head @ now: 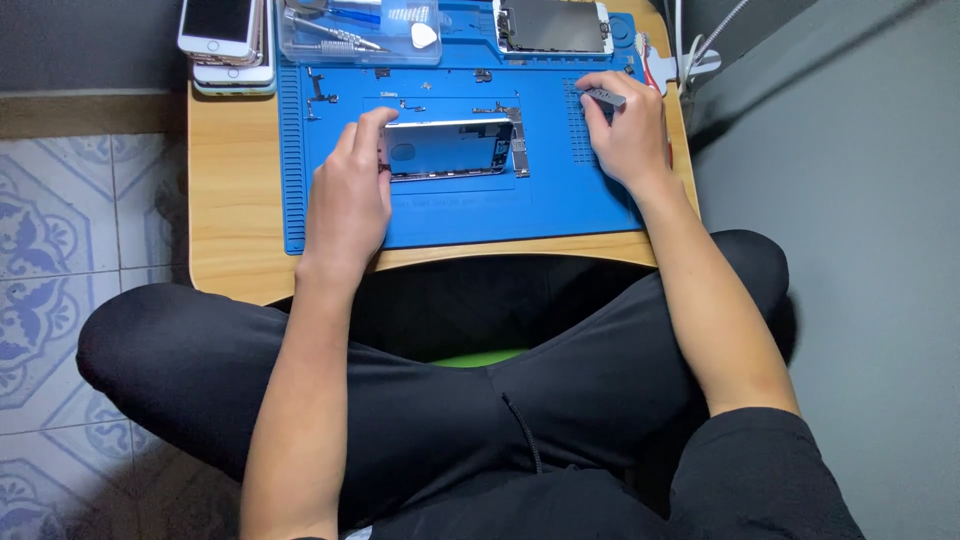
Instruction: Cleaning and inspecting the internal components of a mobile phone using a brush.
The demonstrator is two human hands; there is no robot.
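Observation:
An opened phone body [450, 148] lies in the middle of a blue work mat [560, 205]. My left hand [348, 195] rests on the phone's left end, fingers curled against its edge and steadying it. My right hand [628, 130] sits at the mat's right side, fingertips pinched on a small grey tool [603, 97]. Tiny loose parts [322, 92] lie scattered on the mat behind the phone.
A stack of phones [228, 45] stands at the back left of the small wooden table [232, 210]. A clear tray [360, 32] with tools and a detached screen [552, 25] lie along the back. My crossed legs are below the table; tiled floor lies left.

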